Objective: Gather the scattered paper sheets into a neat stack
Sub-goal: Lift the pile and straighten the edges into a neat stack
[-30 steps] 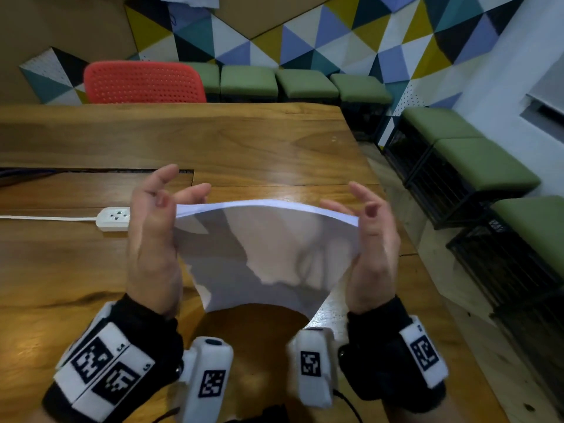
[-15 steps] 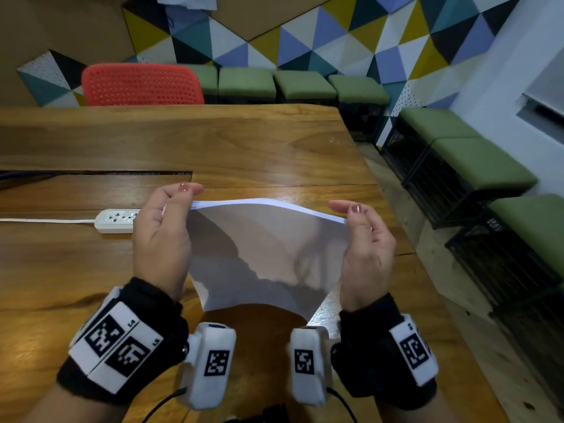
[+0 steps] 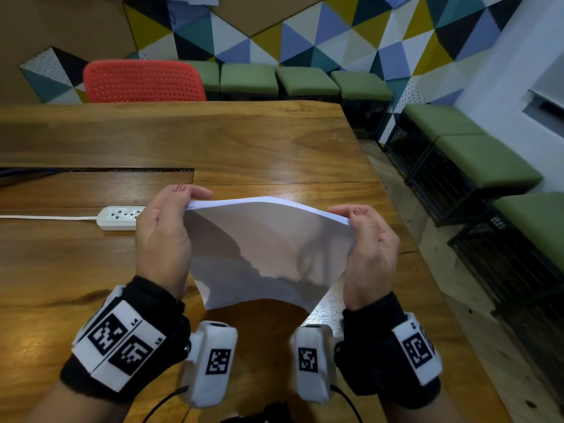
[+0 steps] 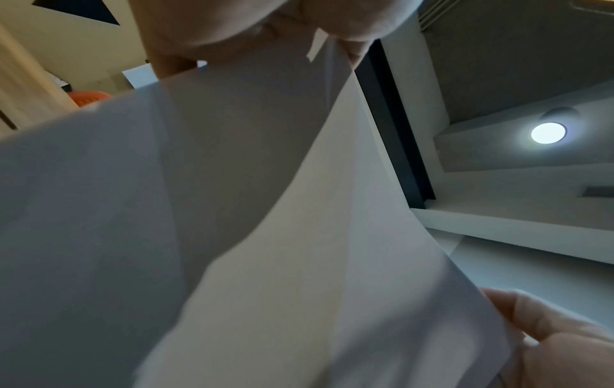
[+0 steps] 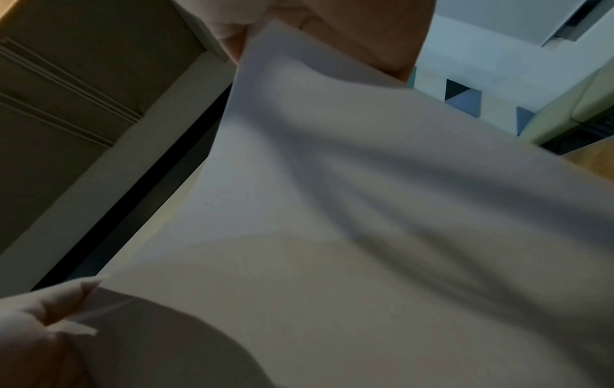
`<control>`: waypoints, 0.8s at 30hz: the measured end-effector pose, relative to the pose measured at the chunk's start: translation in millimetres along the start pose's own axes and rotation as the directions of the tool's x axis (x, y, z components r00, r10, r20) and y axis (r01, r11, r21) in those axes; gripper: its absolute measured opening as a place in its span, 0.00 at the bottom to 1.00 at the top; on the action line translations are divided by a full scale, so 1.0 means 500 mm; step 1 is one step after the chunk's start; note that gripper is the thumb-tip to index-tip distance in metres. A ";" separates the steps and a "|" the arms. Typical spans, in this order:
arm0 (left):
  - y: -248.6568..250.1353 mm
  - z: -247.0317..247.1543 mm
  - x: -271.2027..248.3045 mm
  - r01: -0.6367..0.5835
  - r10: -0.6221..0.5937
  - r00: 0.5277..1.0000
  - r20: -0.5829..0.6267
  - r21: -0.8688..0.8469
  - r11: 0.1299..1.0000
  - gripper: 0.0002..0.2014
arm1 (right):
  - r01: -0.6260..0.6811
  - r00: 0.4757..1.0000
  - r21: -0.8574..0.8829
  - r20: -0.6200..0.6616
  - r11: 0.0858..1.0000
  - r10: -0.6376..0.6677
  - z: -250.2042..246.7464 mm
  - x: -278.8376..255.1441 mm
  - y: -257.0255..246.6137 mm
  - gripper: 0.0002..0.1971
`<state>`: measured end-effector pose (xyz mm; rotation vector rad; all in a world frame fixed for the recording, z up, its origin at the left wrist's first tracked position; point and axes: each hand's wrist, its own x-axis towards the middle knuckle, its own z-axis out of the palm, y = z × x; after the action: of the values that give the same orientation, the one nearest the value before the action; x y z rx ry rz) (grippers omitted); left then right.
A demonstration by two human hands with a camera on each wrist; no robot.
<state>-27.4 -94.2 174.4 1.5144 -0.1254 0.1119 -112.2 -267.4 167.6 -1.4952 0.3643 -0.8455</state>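
A stack of white paper sheets [image 3: 268, 248] is held upright over the wooden table [image 3: 213, 141], its lower edge curved near the tabletop. My left hand [image 3: 164, 230] pinches the stack's top left corner and my right hand [image 3: 370, 242] pinches the top right corner. The left wrist view shows the paper [image 4: 232, 210] filling the frame, with my left hand's fingers [image 4: 265, 26] gripping its top. Seen from the right wrist, the sheets [image 5: 365, 210] bow outward below my right hand's fingers [image 5: 332, 15]. Whether the stack's bottom edge touches the table is unclear.
A white power strip [image 3: 120, 216] with its cord lies on the table just left of my left hand. A dark cable slot [image 3: 97, 170] runs across the table behind it. A red chair [image 3: 143, 80] and green stools [image 3: 305, 80] stand beyond the table edges.
My fingers were spread loosely at the stack's sides a second ago; both hands have since closed and now pinch its top corners. The stack has stayed in about the same place.
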 end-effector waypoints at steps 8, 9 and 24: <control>-0.015 -0.050 -0.002 -0.182 0.201 0.963 0.181 -0.117 0.976 0.13 | 0.129 0.968 0.069 0.209 0.989 -0.141 -0.031 0.000 0.012 0.16; -0.017 -0.055 -0.002 -0.184 0.199 0.963 0.180 -0.098 0.978 0.15 | 0.131 0.967 0.080 0.209 0.988 -0.145 -0.035 0.001 0.014 0.15; -0.001 -0.050 0.003 -0.185 0.212 0.959 0.190 -0.151 0.971 0.20 | 0.094 0.969 0.094 0.222 0.991 -0.113 -0.038 0.013 0.014 0.14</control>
<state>-25.4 -69.3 172.6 1.3760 -0.4437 0.1057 -119.0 -286.2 160.9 -1.5245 0.0811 -0.7525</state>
